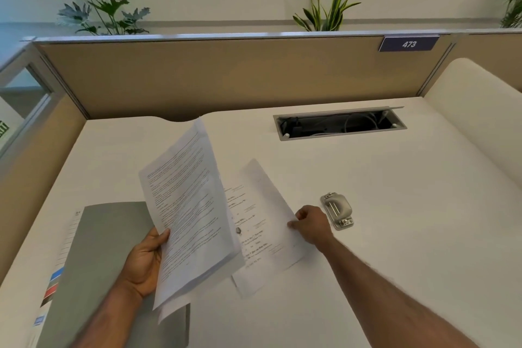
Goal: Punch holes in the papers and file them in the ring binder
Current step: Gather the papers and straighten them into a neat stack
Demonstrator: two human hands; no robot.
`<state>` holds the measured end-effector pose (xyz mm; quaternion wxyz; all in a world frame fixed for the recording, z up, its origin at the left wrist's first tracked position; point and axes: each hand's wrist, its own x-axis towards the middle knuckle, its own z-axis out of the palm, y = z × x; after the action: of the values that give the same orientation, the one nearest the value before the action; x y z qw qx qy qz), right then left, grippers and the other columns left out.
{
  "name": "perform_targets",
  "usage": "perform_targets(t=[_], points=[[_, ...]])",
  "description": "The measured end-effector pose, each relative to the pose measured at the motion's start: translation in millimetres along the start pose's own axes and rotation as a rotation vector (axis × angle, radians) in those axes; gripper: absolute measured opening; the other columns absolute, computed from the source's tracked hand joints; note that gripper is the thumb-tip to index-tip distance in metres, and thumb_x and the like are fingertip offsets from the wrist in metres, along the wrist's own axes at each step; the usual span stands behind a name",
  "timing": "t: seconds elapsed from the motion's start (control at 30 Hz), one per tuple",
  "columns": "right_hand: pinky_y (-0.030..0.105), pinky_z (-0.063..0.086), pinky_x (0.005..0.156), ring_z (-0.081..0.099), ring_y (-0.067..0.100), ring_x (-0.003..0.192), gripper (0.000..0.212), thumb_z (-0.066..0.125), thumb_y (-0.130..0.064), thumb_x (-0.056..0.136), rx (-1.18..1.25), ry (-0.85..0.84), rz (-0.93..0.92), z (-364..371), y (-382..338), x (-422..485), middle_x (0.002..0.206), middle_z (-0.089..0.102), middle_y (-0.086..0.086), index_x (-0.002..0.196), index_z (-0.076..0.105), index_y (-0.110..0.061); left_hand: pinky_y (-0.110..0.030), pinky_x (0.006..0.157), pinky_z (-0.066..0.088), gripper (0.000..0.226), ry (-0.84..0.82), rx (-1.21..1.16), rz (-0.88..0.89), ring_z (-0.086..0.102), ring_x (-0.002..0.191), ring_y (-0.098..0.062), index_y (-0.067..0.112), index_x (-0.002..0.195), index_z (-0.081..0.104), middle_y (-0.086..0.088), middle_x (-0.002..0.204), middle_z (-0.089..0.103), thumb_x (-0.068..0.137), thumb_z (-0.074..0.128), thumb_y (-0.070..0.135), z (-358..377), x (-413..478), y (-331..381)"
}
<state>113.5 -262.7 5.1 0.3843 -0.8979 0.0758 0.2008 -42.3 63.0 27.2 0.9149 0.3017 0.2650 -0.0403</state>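
From my remote seat I judged the job barely begun. The white bench (395, 206) carried everything. Biggest on it was the grey binder (113, 248), lying shut at about eight o'clock with coloured tabs showing along its left edge; nothing had been filed in it as far as I could see, and it had not been opened.

Next in size was the stack of papers (189, 206), lifted clear of the bench and tilted near the centre. My left hand (144, 265) gripped the stack's lower left edge, fingers (163, 234) wrapped around it, thumb on the printed face. I could see no punched holes along any edge, though the print was too blurred to be sure.

A single sheet (262, 223) lay to the stack's right, at about five o'clock from it, partly under it and seemingly resting on the bench. My right hand (313, 224) pinched its right edge between thumb and fingertips, closed on the paper.

Smallest was the metal hole punch (337, 210), at three o'clock, just beside the right hand and untouched, with no paper in it.

So I reckoned sorting the sheets was the step in hand. Still left were punching, opening the binder and threading the papers onto the rings.
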Motion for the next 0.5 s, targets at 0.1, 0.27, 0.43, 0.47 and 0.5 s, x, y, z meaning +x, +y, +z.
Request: perform_targets(t=[0.1, 0.27, 0.43, 0.47, 0.5], points=[[0.029, 0.045, 0.065, 0.058, 0.019, 0.070, 0.017, 0.076, -0.012, 0.074, 0.116, 0.000, -0.035, -11, 7, -2, 0.070, 0.060, -0.004, 0.074, 0.060, -0.019, -0.043, 0.071, 0.061, 0.039, 0.015, 0.003, 0.002, 0.074, 0.088, -0.027, 0.009, 0.119, 0.067, -0.012, 0.104, 0.074, 0.101, 0.032, 0.012, -1, 0, 0], [0.034, 0.053, 0.066, 0.065, 0.021, 0.071, 0.012, 0.069, -0.005, 0.082, 0.403, -0.060, -0.063, -29, 12, -16, 0.083, 0.069, 0.008, 0.090, 0.065, -0.012, -0.045, 0.075, 0.060, 0.038, 0.014, 0.034, 0.002, 0.072, 0.093, -0.029, 0.010, 0.126, 0.062, -0.013, 0.111, 0.072, 0.100, 0.035, 0.011, 2, 4, 0], [0.045, 0.055, 0.078, 0.067, 0.032, 0.083, 0.023, 0.066, -0.001, 0.087, 0.778, -0.054, -0.039, -49, 8, -34, 0.098, 0.070, 0.019, 0.109, 0.062, 0.001, -0.048, 0.078, 0.059, 0.038, -0.003, 0.130, 0.048, 0.070, 0.097, -0.033, 0.009, 0.128, 0.060, -0.017, 0.119, 0.068, 0.093, 0.044, 0.010, 18, 7, -8], [0.050, 0.055, 0.083, 0.068, 0.034, 0.086, 0.025, 0.066, -0.001, 0.087, 0.825, -0.078, -0.040, -51, 5, -38, 0.101, 0.071, 0.022, 0.112, 0.061, 0.001, -0.048, 0.077, 0.059, 0.038, -0.003, 0.163, 0.068, 0.070, 0.096, -0.033, 0.008, 0.128, 0.060, -0.018, 0.118, 0.068, 0.093, 0.044, 0.010, 23, 8, -9], [0.053, 0.054, 0.087, 0.068, 0.036, 0.089, 0.025, 0.066, -0.001, 0.088, 0.861, -0.100, -0.047, -52, 3, -42, 0.103, 0.071, 0.023, 0.113, 0.061, 0.001, -0.047, 0.076, 0.060, 0.037, 0.003, 0.197, 0.093, 0.071, 0.095, -0.033, 0.007, 0.127, 0.059, -0.019, 0.118, 0.068, 0.094, 0.044, 0.009, 28, 9, -11]])
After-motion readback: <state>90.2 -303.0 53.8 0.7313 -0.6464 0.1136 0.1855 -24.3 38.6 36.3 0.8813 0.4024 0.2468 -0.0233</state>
